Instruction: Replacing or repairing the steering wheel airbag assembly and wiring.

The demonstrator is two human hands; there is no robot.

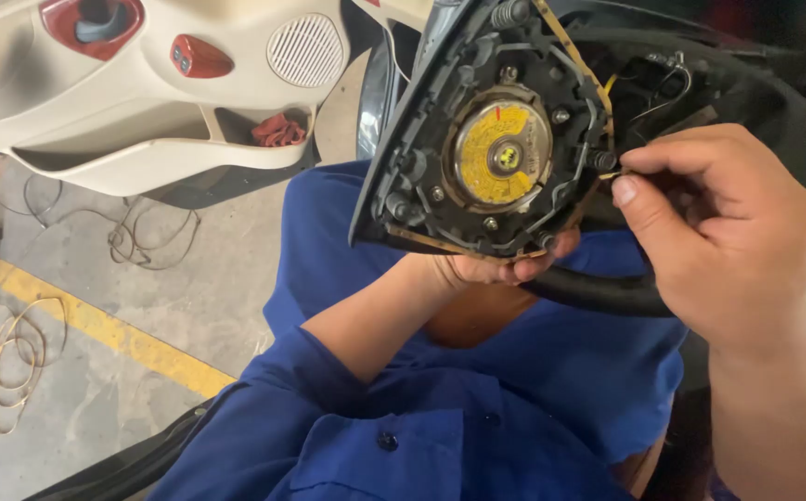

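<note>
Left hand propped the black plastic airbag module with its round yellow centre from below, against the black steering wheel rim. Right hand pinched a thin yellow wire at the module's right edge; tugging might have torn the wire, or let the module slide off those fingers.

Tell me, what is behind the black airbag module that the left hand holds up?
Behind the airbag module a black steering wheel rim and thin wires show. The left hand supports it from below; the wheel's hub is covered.
</note>
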